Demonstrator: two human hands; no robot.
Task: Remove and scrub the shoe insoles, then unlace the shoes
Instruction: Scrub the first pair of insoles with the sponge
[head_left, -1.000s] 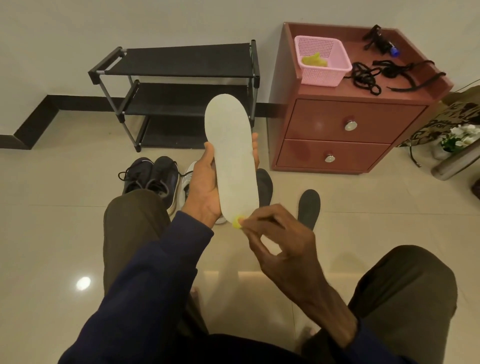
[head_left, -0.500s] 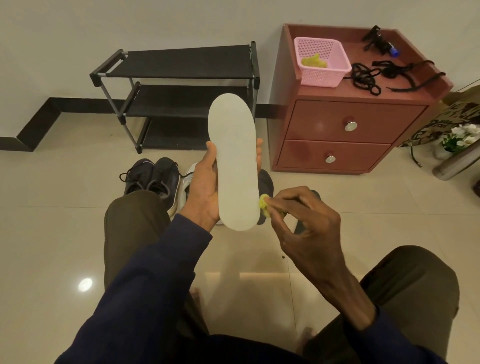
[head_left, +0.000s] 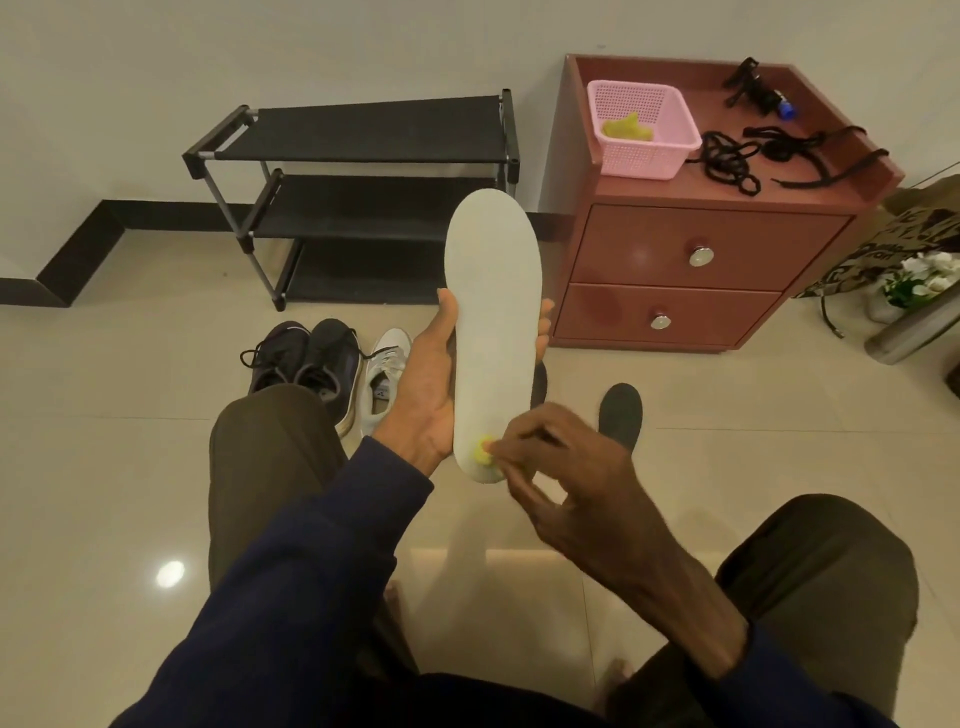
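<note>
My left hand (head_left: 428, 395) grips a long white insole (head_left: 493, 312) upright in front of me, thumb on its left edge and fingers behind. My right hand (head_left: 566, 478) pinches a small yellow scrubber (head_left: 482, 451) and presses it on the insole's lower end. On the floor behind stand a pair of dark laced shoes (head_left: 306, 358) and a white shoe (head_left: 384, 374), partly hidden by my knee and hand. A dark insole (head_left: 621, 413) lies on the floor to the right; another dark one (head_left: 539, 382) peeks from behind the white insole.
A black shoe rack (head_left: 358, 187) stands against the wall. A reddish two-drawer cabinet (head_left: 685, 260) carries a pink basket (head_left: 641, 130) with a yellow item and loose black laces (head_left: 732, 161). My knees frame the tiled floor; a bag and flowers sit at far right.
My right hand with the yellow scrubber went from the insole's heel to its right edge, then back onto the lower end. The insole stays held upright.
</note>
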